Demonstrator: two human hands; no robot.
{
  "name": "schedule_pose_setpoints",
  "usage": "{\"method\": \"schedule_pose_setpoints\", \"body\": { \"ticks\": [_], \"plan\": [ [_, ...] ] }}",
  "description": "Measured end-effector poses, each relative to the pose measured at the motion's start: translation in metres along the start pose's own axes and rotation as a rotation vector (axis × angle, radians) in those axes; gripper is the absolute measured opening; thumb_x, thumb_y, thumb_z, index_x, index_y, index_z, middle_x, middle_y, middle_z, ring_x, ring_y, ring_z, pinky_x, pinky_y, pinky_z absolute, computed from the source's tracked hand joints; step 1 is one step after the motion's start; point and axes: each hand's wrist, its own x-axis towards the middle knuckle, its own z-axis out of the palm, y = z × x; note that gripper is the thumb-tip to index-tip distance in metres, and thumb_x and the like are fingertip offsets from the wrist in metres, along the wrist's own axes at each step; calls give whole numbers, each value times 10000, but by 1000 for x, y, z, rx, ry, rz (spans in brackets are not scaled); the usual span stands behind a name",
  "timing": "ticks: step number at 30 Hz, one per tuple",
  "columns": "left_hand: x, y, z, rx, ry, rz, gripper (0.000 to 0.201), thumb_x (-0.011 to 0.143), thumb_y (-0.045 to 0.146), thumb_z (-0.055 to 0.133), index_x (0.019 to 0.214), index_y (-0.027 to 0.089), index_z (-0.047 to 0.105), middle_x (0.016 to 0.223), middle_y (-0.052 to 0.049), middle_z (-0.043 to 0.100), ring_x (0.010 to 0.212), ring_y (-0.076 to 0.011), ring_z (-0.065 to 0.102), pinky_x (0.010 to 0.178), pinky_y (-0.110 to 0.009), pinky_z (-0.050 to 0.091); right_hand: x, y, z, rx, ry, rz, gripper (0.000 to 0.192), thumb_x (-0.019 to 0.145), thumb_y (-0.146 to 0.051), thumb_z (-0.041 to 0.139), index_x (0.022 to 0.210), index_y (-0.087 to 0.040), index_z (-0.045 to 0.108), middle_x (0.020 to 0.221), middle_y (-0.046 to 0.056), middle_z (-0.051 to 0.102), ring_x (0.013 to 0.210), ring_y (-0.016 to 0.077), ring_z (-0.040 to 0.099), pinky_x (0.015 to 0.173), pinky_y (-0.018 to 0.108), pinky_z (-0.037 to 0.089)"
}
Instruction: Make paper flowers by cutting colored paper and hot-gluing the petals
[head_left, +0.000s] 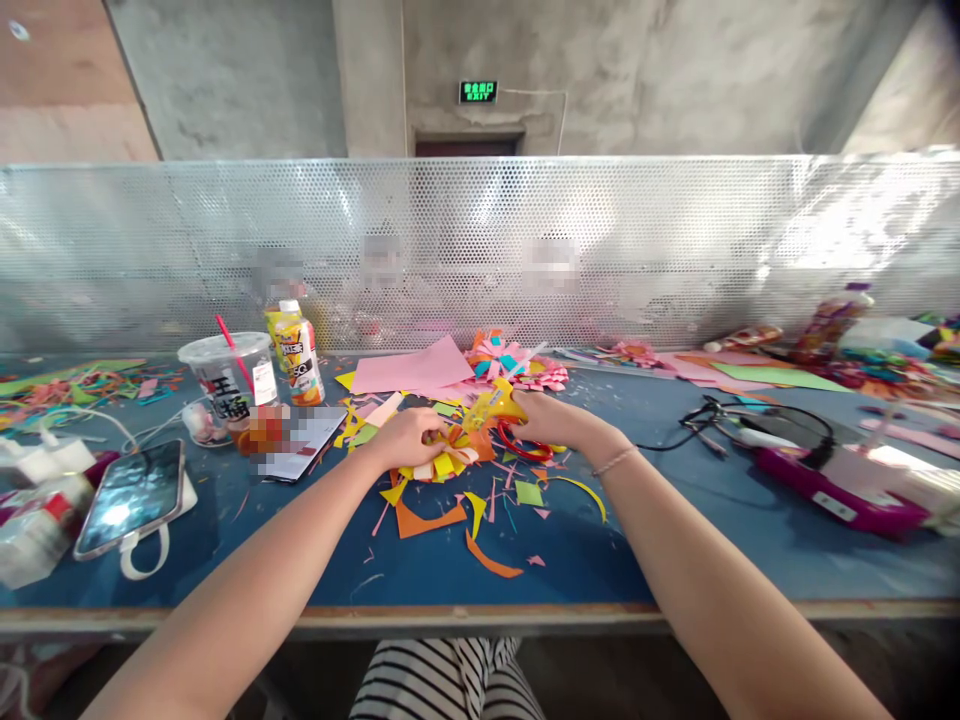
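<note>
Two bare hands are seen at the middle of the blue bench [675, 520]. The left hand [405, 437] is closed on a layered paper flower [442, 462] of yellow, orange and pink strips, pressed against the bench top. The right hand [551, 420] is clamped through the red handles of a pair of scissors [521, 440], with the blades hidden among a yellow paper piece [499, 402] just beside the flower. Paper scraps [480, 520] in orange, yellow and green are scattered nearer, in front of both hands. A pink sheet [412, 372] is laid farther back, with finished paper flowers [517, 365] to its right. To the left, a plastic cup with a red straw [225, 375], an orange drink bottle [294, 350] and a phone [131, 497] are placed. To the right, a purple device [840, 490] with black cable is set. A perforated metal screen [675, 240] is fixed along the far edge.
</note>
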Motion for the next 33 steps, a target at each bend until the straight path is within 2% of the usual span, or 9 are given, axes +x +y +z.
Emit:
{"method": "schedule_pose_setpoints", "body": {
  "ticks": [12,22,33],
  "plan": [
    [0,2,-2,-25,-10,-21,112,726,218,561,788,181,646,734,-34,595,650,-127,533,586,-237,401,4,10,7,52,-32,-16,166,721,-252,489,862,-164,491,869,67,597,695,136,543,569,227,376],
    [0,4,-2,-21,-7,-21,116,720,193,560,774,162,658,729,-41,599,640,-119,529,578,-233,397,-1,5,1,50,-94,-37,109,735,-246,444,820,-177,450,797,42,582,595,111,504,499,222,339],
    [0,2,-1,-32,-3,-19,106,719,197,562,772,175,651,730,-39,597,651,-130,534,586,-239,401,0,9,-1,22,-62,-25,148,711,-238,472,845,-177,493,857,61,595,670,142,535,548,232,369]
  ]
}}
